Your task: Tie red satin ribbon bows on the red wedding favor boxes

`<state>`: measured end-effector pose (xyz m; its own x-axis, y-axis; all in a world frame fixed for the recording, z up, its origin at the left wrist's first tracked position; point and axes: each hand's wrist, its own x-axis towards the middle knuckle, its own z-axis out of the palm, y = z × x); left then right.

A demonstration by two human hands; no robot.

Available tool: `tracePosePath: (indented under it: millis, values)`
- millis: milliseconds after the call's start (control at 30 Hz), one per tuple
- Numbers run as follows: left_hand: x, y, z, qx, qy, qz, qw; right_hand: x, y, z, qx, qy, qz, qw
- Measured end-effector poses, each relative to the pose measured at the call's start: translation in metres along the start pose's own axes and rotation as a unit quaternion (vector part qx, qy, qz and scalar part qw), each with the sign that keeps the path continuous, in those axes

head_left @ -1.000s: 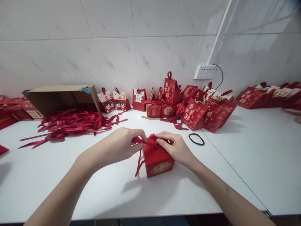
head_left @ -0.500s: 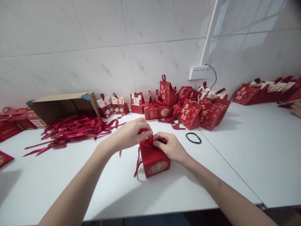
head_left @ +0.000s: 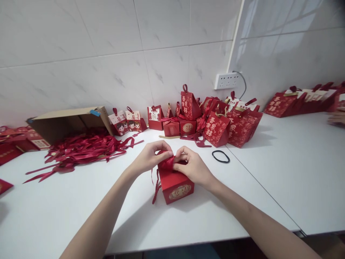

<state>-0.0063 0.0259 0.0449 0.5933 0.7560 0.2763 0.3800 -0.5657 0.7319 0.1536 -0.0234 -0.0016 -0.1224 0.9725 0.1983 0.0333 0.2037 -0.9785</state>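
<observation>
A small red gift box (head_left: pixel 176 184) with a gold emblem on its front stands on the white table (head_left: pixel 81 201) in front of me. A dark red ribbon (head_left: pixel 167 162) crosses its top, and loose ends hang down its left side. My left hand (head_left: pixel 151 158) pinches the ribbon above the box from the left. My right hand (head_left: pixel 192 166) pinches it from the right and rests on the box top. The fingertips of both hands meet over the ribbon.
A pile of loose red ribbons (head_left: pixel 81 147) lies at the left, in front of a tipped cardboard box (head_left: pixel 64 120). Several red gift boxes and bags (head_left: pixel 215 124) line the wall. A black hair tie (head_left: pixel 220 156) lies right of my hands. Another person's hand (head_left: pixel 336 117) shows at the far right edge.
My hands have drawn together over the box top, bunching the ribbon that was stretched between them. The view has shifted slightly to the right.
</observation>
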Motion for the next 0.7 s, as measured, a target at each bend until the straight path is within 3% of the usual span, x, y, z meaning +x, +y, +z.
tracePosePath:
  millis: [233,533,700]
  values:
    - [-0.009,-0.006,0.000,0.110,0.013,-0.020,0.994,-0.001,-0.004,-0.001,0.007,0.041,-0.015,0.999]
    - [-0.036,0.007,0.006,0.098,-0.016,-0.014,0.995,-0.002,0.000,0.000,-0.075,0.086,-0.081,0.990]
    - [-0.035,0.013,0.022,0.066,0.036,-0.048,0.996,-0.003,-0.001,-0.001,-0.097,0.092,-0.080,0.988]
